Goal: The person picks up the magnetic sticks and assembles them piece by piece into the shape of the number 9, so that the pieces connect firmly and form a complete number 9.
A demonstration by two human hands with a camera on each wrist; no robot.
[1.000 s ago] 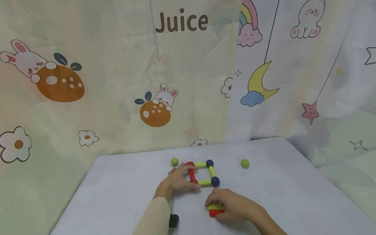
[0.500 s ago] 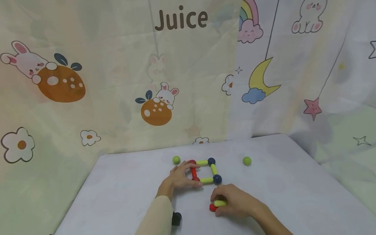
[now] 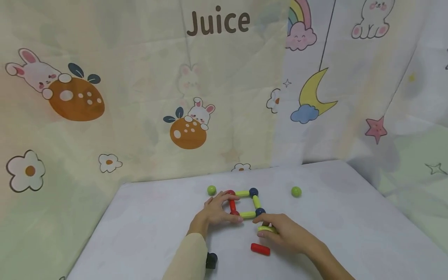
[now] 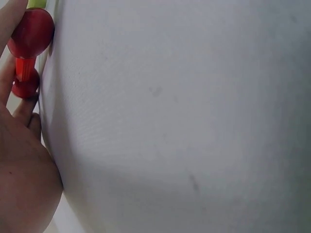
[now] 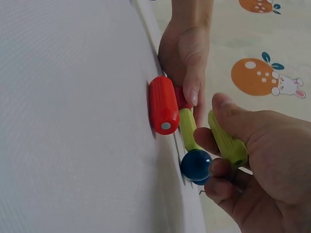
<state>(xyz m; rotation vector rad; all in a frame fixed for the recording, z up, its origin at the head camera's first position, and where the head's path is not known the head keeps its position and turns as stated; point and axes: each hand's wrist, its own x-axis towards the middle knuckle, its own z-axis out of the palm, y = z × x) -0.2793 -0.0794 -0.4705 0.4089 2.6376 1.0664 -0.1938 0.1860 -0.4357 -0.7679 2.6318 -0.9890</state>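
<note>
A square of magnetic rods and balls (image 3: 256, 202) lies flat on the table, with three yellow-green rods, one red rod, two red balls and two dark blue balls. My left hand (image 3: 215, 210) holds its red side, thumb at the near red ball (image 4: 33, 33) and fingers at the far one. My right hand (image 3: 288, 233) pinches a loose yellow-green magnetic rod (image 5: 227, 141) between thumb and fingers, just in front of the near blue ball (image 5: 196, 165). A loose red magnetic rod (image 3: 260, 249) lies on the table below the right hand.
One green ball (image 3: 211, 190) sits behind the left hand, another green ball (image 3: 296, 191) to the right of the square. A black object (image 3: 211, 260) shows beside the left sleeve (image 3: 189, 256). A printed cloth (image 3: 140, 116) hangs behind the white table (image 3: 147, 217).
My right hand has picked the yellow-green rod off the red one and moved it forward, toward the near blue ball. The red rod stays on the table. The left hand keeps its hold.
</note>
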